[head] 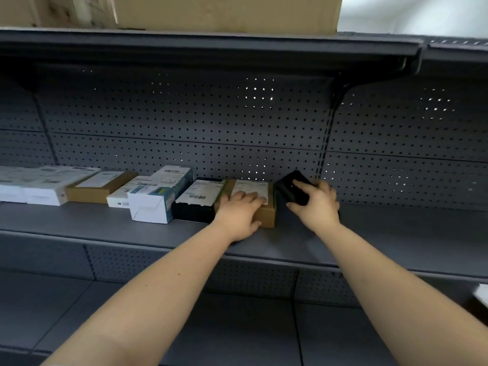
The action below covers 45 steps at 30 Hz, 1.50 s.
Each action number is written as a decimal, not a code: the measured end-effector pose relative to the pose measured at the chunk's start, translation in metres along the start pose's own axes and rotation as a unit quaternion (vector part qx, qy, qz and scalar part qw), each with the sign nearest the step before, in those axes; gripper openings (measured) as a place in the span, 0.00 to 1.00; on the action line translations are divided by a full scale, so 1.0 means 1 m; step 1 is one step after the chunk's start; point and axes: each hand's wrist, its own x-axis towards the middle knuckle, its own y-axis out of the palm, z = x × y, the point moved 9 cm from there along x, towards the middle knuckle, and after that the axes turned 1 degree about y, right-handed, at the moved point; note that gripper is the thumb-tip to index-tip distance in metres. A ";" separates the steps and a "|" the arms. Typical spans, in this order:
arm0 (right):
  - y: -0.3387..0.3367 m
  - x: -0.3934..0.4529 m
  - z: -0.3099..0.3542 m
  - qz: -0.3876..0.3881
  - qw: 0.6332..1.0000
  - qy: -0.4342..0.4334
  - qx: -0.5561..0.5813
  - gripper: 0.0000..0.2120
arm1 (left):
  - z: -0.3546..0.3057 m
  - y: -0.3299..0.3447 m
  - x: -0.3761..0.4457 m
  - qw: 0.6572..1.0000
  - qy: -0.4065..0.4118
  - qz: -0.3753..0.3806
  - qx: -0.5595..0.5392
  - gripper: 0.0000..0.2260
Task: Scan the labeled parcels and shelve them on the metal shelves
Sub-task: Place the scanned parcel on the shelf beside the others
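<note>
Matt grey perforated metal shelf (369, 233) carries a brown cardboard parcel (266, 216) with a white paper label (252, 190).

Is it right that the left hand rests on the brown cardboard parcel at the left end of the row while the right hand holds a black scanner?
Not quite. The head view shows the brown cardboard parcel under the left hand at the row's right end, not the left. The right hand does hold the black scanner.

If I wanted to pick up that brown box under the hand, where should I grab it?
Probably by its front end. The brown box lies flat on the shelf, with a black box tight against its left side and the left hand resting on top. Its front and right faces are bare, so come from the front, thumb on top, fingers on the right side.
</note>
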 end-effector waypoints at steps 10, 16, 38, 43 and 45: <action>-0.110 -0.053 -0.111 -0.078 0.985 0.134 -0.081 0.30 | -0.167 -0.026 0.037 0.987 0.147 -0.072 -0.007 0.27; -0.231 -0.115 -0.230 -0.125 0.952 0.238 -0.145 0.29 | -0.328 -0.045 0.067 0.971 0.220 -0.088 -0.030 0.27; -0.467 -0.403 -0.713 -0.130 0.842 0.491 -0.181 0.28 | -0.976 0.108 0.043 0.898 0.372 0.146 -0.185 0.29; -0.444 -0.409 -0.812 -0.090 0.833 0.517 -0.176 0.28 | -1.030 0.188 0.070 0.901 0.329 0.211 -0.187 0.32; -0.439 -0.396 -0.852 -0.084 0.830 0.522 -0.177 0.28 | -1.054 0.201 0.098 0.905 0.313 0.206 -0.203 0.31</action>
